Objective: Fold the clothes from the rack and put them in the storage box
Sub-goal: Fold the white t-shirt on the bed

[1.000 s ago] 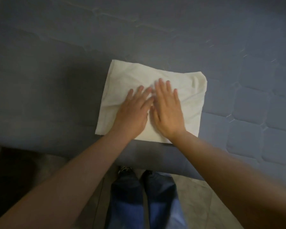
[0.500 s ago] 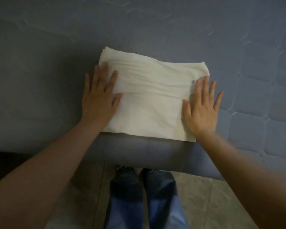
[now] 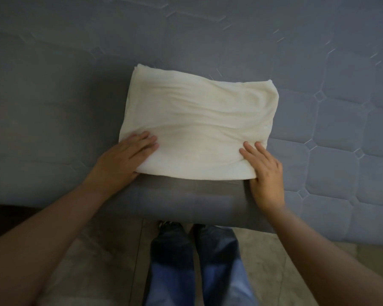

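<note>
1. Head view, the hands: the left hand (image 3: 122, 160) and right hand (image 3: 266, 171) each grip a near corner of the folded cream garment (image 3: 197, 127), fingers (image 3: 146, 142) on top and thumbs apparently tucked beneath, pinching the stacked layers. The garment lies between and just beyond the hands, at the near edge of the mattress (image 3: 341, 129).
2. Risks, as a judgement: if only the near corners are lifted, the far layers could sag and slide open, undoing the fold. An uneven pull could skew the stack, and a loose pinch could drop it over the edge onto the floor.
3. Surface and room: the mattress is grey and quilted, stretching well beyond the hands. Below them lie a tiled floor (image 3: 111, 257) and the person's jeans (image 3: 192, 261). No storage box shows.
</note>
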The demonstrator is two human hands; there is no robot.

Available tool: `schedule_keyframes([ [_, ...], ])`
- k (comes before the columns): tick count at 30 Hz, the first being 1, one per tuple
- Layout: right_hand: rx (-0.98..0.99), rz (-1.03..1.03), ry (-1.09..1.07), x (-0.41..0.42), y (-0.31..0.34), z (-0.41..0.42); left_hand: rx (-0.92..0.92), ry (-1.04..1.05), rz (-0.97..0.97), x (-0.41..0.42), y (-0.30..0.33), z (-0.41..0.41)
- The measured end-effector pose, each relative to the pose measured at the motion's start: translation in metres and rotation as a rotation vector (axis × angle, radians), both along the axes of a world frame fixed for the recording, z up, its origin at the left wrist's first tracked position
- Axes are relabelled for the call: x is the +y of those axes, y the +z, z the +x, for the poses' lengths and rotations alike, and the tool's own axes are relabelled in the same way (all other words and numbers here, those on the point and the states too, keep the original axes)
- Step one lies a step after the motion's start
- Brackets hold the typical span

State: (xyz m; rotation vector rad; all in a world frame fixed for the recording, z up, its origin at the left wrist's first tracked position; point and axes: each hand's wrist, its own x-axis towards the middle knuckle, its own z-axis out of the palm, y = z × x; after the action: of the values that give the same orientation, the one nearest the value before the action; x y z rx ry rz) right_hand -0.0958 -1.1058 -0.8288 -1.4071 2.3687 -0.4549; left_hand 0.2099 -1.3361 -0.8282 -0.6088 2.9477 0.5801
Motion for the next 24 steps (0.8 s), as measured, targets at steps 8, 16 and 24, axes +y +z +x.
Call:
schedule_keyframes([
  [8,-0.671,-0.124,-0.541,-0.035,0.042,-0.039,0.310,0.702,0.459,-0.029,0.055,-0.026],
  [16,-0.456,-0.120,-0.744,-0.105,0.036,-0.061,0.451,0.982,0.271,-0.071,0.060,-0.108],
  [24,0.065,0.319,-0.582,-0.135,0.004,-0.087,-0.024,0.986,0.010,-0.099,0.005,-0.123],
])
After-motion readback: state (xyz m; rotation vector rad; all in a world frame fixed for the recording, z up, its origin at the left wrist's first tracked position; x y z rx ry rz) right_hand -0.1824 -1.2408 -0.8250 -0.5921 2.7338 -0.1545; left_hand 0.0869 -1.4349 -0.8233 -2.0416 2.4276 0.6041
